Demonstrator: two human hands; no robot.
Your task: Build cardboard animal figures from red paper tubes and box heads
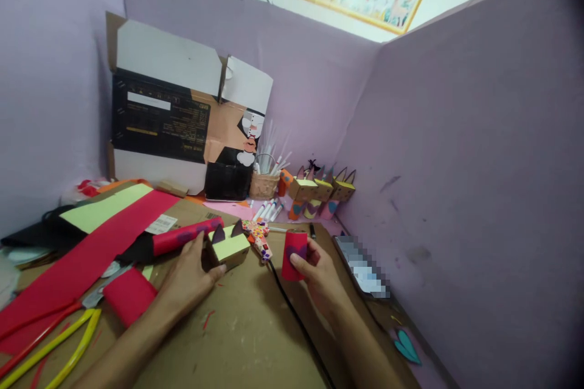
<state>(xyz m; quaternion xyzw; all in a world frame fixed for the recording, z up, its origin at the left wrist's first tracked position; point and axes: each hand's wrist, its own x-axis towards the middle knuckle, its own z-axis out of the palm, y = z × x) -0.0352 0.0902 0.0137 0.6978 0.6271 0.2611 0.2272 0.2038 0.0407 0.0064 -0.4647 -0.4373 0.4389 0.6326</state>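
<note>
My left hand (189, 273) grips a small cardboard box (232, 249) with a pale yellow top and dark pointed ears, the thumb along its front. In my right hand (319, 270) a red paper tube (288, 255) with a purple heart stands upright, the thumb pressed on its front. Between the hands lies a flower-patterned hot glue gun (261, 240), its black cord running towards me. Behind my left hand is a long red roll (182, 236) with purple patches. Another red tube (130, 296) lies beside my left forearm.
Scissors with red and yellow handles (73, 340) and a red paper strip (86, 255) cover the left side. Finished eared box figures (322, 191) stand at the back, near a basket of pens (264, 185). A phone-like device (362, 267) lies right, by the lilac wall (465, 164).
</note>
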